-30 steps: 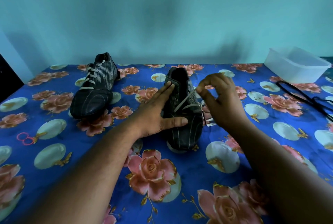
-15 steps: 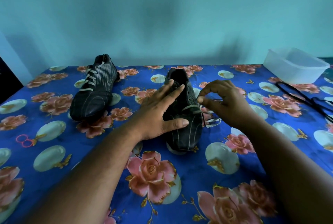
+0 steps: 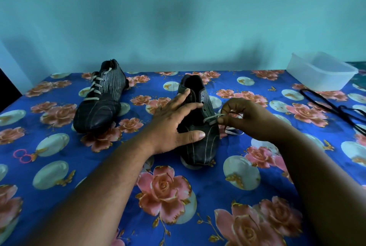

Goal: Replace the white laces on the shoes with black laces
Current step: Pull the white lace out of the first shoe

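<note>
At the far left of the frame a small pink figure-eight mark point(image 3: 21, 156) shows on the blue floral cloth point(image 3: 59, 166). Up and to the right of it, in the upper left of the cloth, sits the fully laced shoe point(image 3: 101, 99), toe toward you, its white laces point(image 3: 95, 89) crossing the tongue.

At centre, your left hand point(image 3: 174, 125) lies flat on the near shoe point(image 3: 200, 126), fingers straight and spread along its left side, thumb stretched across the toe area, pressing rather than gripping. This shoe's upper eyelets are bare; one white lace point(image 3: 213, 118) remains across its lower part.

Just right of the shoe, your right hand point(image 3: 245, 119) is curled, thumb and fingertips pinching that white lace at the shoe's right edge. Loose lace lies on the cloth beneath the hand.

Toward the right edge, the black laces point(image 3: 332, 107) trail across the cloth, well apart from both shoes. Above them, in the upper right, stands a clear plastic container point(image 3: 320, 71).
</note>
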`<state>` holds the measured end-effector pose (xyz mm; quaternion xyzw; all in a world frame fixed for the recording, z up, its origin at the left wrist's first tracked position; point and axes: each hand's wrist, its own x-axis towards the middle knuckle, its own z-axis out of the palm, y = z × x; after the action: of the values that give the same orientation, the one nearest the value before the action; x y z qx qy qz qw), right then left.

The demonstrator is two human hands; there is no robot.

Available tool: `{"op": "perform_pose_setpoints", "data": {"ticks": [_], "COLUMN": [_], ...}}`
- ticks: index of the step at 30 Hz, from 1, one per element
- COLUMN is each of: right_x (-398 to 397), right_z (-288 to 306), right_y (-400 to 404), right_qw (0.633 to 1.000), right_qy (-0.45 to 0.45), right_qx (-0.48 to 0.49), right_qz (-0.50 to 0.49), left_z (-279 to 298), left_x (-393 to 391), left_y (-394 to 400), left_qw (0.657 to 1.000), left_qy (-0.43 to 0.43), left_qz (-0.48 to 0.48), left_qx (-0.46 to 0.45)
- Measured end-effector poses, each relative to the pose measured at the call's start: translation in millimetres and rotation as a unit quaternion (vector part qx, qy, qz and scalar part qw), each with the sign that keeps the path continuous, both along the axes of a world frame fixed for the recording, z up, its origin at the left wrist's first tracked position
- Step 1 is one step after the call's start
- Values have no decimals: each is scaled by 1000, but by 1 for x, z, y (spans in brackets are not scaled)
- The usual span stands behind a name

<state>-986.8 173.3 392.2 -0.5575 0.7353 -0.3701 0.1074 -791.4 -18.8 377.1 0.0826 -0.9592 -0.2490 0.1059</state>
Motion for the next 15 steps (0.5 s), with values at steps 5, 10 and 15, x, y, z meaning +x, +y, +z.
{"op": "perform_pose_setpoints", "data": {"ticks": [5, 10, 15], "right_x": [-1, 3, 17], "right_z": [-2, -10, -4], "right_y": [-4, -9, -13], "right_qw": [992, 992, 988], "right_qy": [104, 99, 29], "right_qx": [-52, -39, -117], "right_qz": [-50, -73, -100], "left_z": [-1, -2, -2], "left_x": [0, -1, -1], "left_y": [0, -1, -1], "left_qw": [1000, 1000, 1000], "left_qy": [0, 3, -3], "left_qz": [2, -1, 3], "left_qx": [6, 12, 13]}}
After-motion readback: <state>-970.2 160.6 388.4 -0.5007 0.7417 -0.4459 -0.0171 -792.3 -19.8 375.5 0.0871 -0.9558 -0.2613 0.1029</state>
